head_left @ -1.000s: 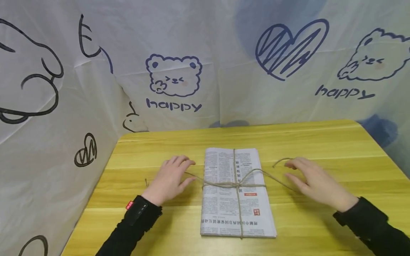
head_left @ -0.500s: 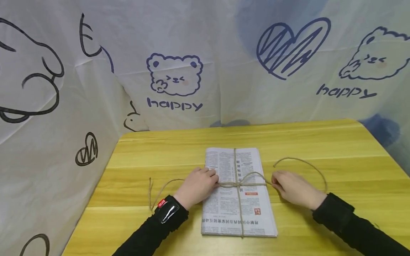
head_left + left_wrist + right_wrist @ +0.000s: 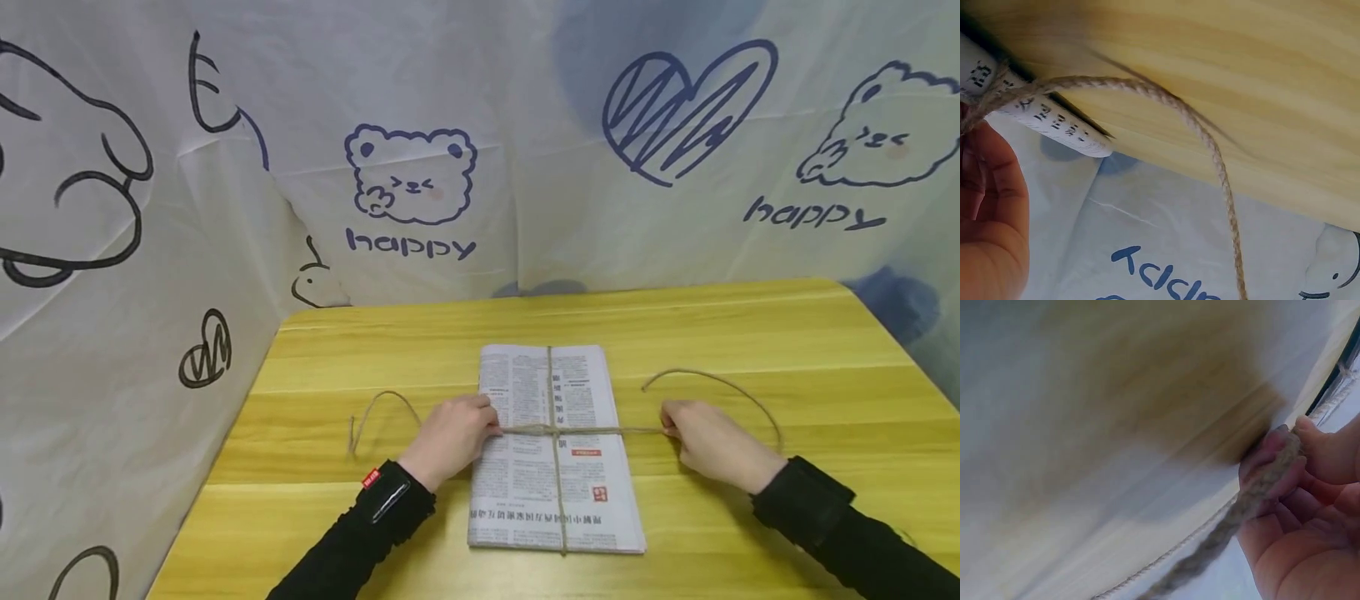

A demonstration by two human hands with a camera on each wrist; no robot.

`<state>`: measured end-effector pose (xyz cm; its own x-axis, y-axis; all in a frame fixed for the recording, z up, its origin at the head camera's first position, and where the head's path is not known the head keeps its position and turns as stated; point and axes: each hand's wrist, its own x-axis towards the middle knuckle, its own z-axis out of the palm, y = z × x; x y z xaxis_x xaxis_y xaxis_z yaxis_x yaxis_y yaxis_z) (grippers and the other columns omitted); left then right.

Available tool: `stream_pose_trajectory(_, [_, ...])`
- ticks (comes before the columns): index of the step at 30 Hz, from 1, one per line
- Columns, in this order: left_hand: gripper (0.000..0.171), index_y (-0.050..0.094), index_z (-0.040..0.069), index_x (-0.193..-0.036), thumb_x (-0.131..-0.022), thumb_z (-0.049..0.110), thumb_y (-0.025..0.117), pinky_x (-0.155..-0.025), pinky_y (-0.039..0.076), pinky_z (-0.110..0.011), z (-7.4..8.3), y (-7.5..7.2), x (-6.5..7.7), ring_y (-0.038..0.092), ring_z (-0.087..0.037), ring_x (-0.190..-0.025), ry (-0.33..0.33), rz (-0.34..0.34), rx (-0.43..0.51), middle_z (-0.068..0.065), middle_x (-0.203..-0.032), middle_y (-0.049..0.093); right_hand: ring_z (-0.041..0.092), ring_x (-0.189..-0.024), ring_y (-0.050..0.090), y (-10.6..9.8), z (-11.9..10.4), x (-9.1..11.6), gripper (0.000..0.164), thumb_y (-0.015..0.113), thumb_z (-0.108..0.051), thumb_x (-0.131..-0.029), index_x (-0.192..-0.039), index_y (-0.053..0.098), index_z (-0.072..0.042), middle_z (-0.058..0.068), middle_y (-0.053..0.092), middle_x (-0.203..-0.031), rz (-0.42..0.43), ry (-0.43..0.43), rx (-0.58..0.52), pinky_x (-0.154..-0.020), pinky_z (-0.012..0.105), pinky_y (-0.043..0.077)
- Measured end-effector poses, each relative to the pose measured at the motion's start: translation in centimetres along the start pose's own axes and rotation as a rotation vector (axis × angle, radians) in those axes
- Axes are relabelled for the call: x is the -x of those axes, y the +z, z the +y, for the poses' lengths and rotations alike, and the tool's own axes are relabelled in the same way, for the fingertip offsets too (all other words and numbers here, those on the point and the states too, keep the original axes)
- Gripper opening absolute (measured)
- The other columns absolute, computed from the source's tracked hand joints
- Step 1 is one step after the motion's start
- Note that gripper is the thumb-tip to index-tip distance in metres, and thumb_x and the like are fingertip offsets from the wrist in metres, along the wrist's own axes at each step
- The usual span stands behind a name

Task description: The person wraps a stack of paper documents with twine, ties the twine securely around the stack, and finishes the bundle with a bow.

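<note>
A folded stack of newspapers (image 3: 517, 492) lies on the table, wrapped crosswise by brown twine (image 3: 585, 431) that crosses near its middle. At the stack's left edge my left hand (image 3: 453, 437) pinches one twine end; its loose tail (image 3: 1222, 169) arcs away in the left wrist view. To the right of the stack my right hand (image 3: 712, 442) pinches the other end between thumb and fingers, and a loose tail (image 3: 1210, 550) hangs from the grip in the right wrist view. Between both hands the twine runs straight and taut across the papers.
The yellow wood-grain table (image 3: 375, 350) has rounded far corners. Behind and to the left hangs a pale cloth (image 3: 300, 200) with drawn bears, hearts and lettering. Curved twine tails rest on the table on both outer sides.
Both hands came in from the sides and took hold of the twine. The right hand then drew back rightward, and the slack loop over the stack's right half pulled straight.
</note>
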<state>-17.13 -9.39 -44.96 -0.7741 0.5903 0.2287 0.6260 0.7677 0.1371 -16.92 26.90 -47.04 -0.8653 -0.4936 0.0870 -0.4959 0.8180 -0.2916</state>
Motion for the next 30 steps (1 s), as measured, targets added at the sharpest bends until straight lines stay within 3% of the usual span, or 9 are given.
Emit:
stream_pose_trajectory(9, [0.013, 0.074, 0.014, -0.09, -0.091, 0.026, 0.076, -0.067, 0.052, -0.024, -0.2, -0.4, 0.8, 0.061, -0.01, -0.074, -0.027, -0.017, 0.053, 0.005, -0.084, 0.067, 0.001, -0.063, 0.043, -0.5, 0.2, 0.7, 0.017, 0.071, -0.004, -0.09, -0.082, 0.059, -0.014, -0.008, 0.053, -0.071, -0.011, 0.002, -0.105, -0.057, 0.021, 0.039])
stream_pose_trajectory(15, [0.014, 0.069, 0.016, -0.099, -0.091, 0.025, 0.076, -0.075, 0.055, -0.028, -0.7, -0.6, 2.2, 0.064, -0.011, -0.086, -0.042, -0.019, 0.048, 0.006, -0.093, 0.067, -0.002, -0.059, 0.036, -1.0, 0.5, 1.7, 0.015, 0.078, -0.013, -0.087, -0.09, 0.063, -0.012, -0.01, 0.047, -0.068, 0.029, 0.021, -0.155, -0.056, 0.019, 0.032])
stream_pose_trajectory(19, [0.015, 0.068, 0.015, -0.104, -0.091, 0.017, 0.074, -0.078, 0.056, -0.029, -1.3, -0.4, 3.2, 0.066, -0.012, -0.088, -0.029, 0.007, -0.001, 0.004, -0.098, 0.068, -0.002, -0.063, 0.038, -1.1, 0.9, 2.1, 0.015, 0.078, -0.012, -0.086, -0.093, 0.065, -0.01, -0.01, 0.05, -0.071, 0.044, 0.02, -0.134, -0.057, 0.02, 0.034])
stream_pose_trajectory(24, [0.016, 0.072, 0.015, -0.108, -0.092, 0.018, 0.073, -0.081, 0.057, -0.031, -1.4, -0.2, 3.7, 0.066, -0.014, -0.09, 0.017, 0.032, -0.09, 0.003, -0.102, 0.071, -0.002, -0.067, 0.044, -1.3, 1.2, 2.2, 0.016, 0.08, -0.012, -0.084, -0.094, 0.068, -0.009, -0.009, 0.057, -0.076, 0.072, 0.038, -0.121, -0.057, 0.021, 0.04])
stream_pose_trajectory(30, [0.007, 0.075, 0.017, -0.098, -0.093, 0.021, 0.073, -0.076, 0.056, -0.029, -1.6, 0.2, 3.6, 0.066, -0.013, -0.085, 0.013, 0.055, -0.173, 0.004, -0.094, 0.072, -0.003, -0.067, 0.044, -1.4, 1.3, 2.3, 0.017, 0.081, -0.012, -0.084, -0.095, 0.068, -0.01, -0.01, 0.056, -0.076, 0.072, 0.029, -0.119, -0.058, 0.021, 0.04])
